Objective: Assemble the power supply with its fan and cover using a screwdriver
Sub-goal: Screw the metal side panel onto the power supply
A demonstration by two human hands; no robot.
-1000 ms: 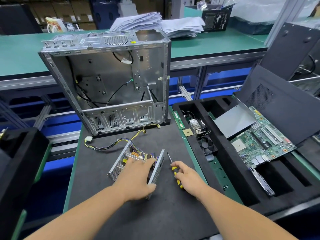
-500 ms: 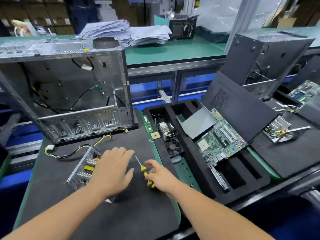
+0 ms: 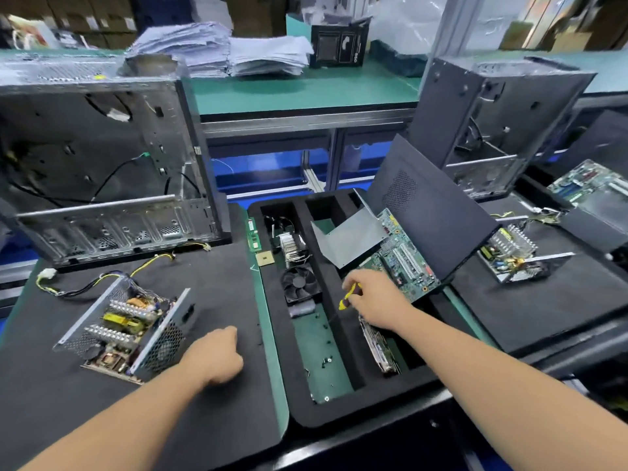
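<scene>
Dark worktop (image 3: 210, 266). Power supply (image 3: 125, 329): hard metal box, bare fragile parts inside; hold by side walls. Left hand (image 3: 217, 355) curled, empty. Right hand (image 3: 377, 300) grips screwdriver (image 3: 350, 295).

No legible text, labels or numbers.

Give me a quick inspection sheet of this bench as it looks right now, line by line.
Surface: black foam mat over a green bench.
Job's things: open metal power supply, cover off, on the mat; square black fan in the black foam tray; yellow-and-black-handled screwdriver held over the tray.
Clutter: small screws loose in the tray; green motherboard, silver heatsink.
Grippers: left hand curled, holding nothing, on the mat; right hand grips the screwdriver.
Cables: yellow-and-black leads trail from the power supply.
Surroundings: empty silver computer case, paper stacks, a second black case.
</scene>
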